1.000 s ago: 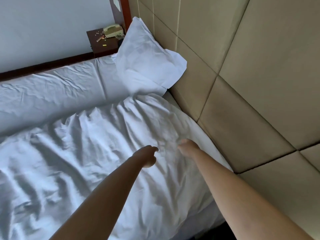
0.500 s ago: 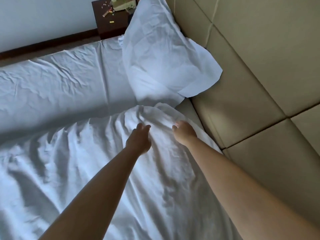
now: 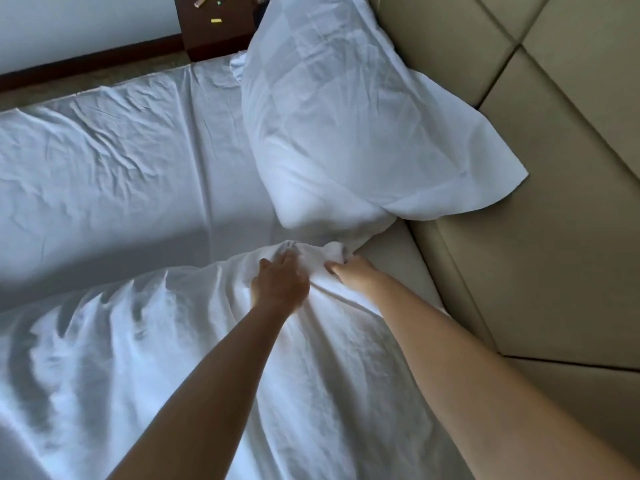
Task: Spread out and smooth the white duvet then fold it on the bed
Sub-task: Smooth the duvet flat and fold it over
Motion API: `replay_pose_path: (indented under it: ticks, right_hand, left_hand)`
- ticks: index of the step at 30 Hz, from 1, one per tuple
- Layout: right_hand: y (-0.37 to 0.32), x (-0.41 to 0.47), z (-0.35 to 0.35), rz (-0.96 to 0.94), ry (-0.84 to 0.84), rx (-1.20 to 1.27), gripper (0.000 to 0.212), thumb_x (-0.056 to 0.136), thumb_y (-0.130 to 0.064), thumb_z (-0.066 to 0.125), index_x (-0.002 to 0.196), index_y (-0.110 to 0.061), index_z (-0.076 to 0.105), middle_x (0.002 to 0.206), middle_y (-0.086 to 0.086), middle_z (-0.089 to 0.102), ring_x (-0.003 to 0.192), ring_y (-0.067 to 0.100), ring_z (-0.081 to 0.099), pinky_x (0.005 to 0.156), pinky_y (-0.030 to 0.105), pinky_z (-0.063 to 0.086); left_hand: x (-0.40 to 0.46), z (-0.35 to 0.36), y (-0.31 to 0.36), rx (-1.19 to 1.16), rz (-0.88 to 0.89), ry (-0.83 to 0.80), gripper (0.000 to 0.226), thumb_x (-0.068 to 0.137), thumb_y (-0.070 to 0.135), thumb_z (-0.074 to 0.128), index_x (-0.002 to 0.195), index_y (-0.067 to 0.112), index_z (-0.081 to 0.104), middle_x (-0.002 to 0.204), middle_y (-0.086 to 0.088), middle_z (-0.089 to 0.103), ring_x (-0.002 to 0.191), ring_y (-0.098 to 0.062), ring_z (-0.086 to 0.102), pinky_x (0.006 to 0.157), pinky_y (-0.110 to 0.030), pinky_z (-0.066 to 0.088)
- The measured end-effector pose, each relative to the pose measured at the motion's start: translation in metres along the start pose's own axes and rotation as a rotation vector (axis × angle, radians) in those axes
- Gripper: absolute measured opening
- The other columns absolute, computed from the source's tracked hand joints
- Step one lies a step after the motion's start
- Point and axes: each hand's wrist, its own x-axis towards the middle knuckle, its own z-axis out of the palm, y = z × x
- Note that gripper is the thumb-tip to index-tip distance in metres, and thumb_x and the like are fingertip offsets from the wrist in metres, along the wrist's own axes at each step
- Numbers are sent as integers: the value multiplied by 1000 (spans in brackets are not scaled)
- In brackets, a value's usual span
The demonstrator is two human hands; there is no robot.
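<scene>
The white duvet (image 3: 145,344) lies rumpled across the near half of the bed, its top edge bunched just below the pillow. My left hand (image 3: 278,284) rests on that bunched corner, its fingers curled into the folds. My right hand (image 3: 349,271) grips the corner's edge right beside it, with a wad of fabric showing above the fingers. The two hands are a hand's width apart. Beyond the duvet the white bed sheet (image 3: 121,168) is bare and creased.
A white pillow (image 3: 339,116) leans against the padded beige headboard (image 3: 554,202), touching the duvet corner. A dark wooden nightstand (image 3: 218,29) with small items stands past the bed's far edge. A strip of mattress side (image 3: 391,258) shows right of my right hand.
Both hands have slid forward along the duvet to its top corner by the pillow. The fabric there is now gathered up under the fingers. The camera has moved closer to the headboard.
</scene>
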Motion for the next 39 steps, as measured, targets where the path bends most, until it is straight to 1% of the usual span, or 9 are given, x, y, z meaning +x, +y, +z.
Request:
replay_pose_path:
  ticks: [4,11,16,19,21,24,30,34,39]
  right_hand:
    - [8,-1,11,38,92,312,16,94,-23,51,102,-11,56,93,5,53,82,18,50,70,25,35]
    - [-31,-34,-56,-55,494,865,35,95,-13,49,124,5,55,126,19,58,115,28,56,93,32,44]
    - [-44,-64,-128,-255,791,1101,27,95,0,44,116,7,59,106,11,60,87,12,49,56,3,37]
    - [-22,-67,-107,-249,741,978,14,93,-11,47,97,-13,60,80,1,58,67,8,57,63,23,44]
    - [9,-64,-81,-109,611,568,32,93,-23,48,125,-17,51,104,10,58,98,24,60,82,37,45]
    - [56,-73,-56,20,468,-51,61,95,-37,44,150,-28,19,154,3,22,137,29,27,108,41,29]
    - [124,-96,-15,137,-45,101,91,88,-55,52,152,-28,-8,158,2,16,139,26,31,111,37,30]
    - [164,-122,20,182,0,33,89,75,-60,64,147,-24,26,144,-1,45,129,23,45,109,37,34]
    - [143,-157,36,-45,258,121,46,78,-32,62,123,-25,54,106,-3,67,97,20,64,81,35,54]
  left_hand:
    - [-5,13,-3,-104,-59,2,52,95,21,30,147,19,31,158,9,18,132,-26,30,104,-40,33]
    - [-20,-8,7,-51,-10,138,61,97,54,27,151,29,15,158,3,14,141,-26,18,110,-46,24]
    - [-28,-30,20,-103,33,125,57,100,49,21,152,35,2,161,2,0,148,-21,0,118,-51,6]
    - [-40,-30,36,-99,63,84,57,101,44,26,151,36,1,161,3,-2,148,-21,-1,118,-51,9]
    - [-52,-20,47,-47,117,1,56,101,41,30,151,36,6,161,3,-3,148,-22,2,117,-51,15]
    - [-68,2,57,-29,170,-186,59,99,26,36,151,37,12,161,7,-2,148,-20,1,115,-48,23]
    - [-93,37,64,74,184,-304,76,87,8,45,151,34,13,160,9,1,146,-23,8,111,-47,31]
    - [-111,50,71,25,79,-180,49,95,35,42,142,28,35,147,-1,33,132,-26,32,102,-44,41]
    - [-125,37,83,-316,-163,-320,94,75,84,32,141,18,43,140,-8,48,129,-28,43,106,-42,38]
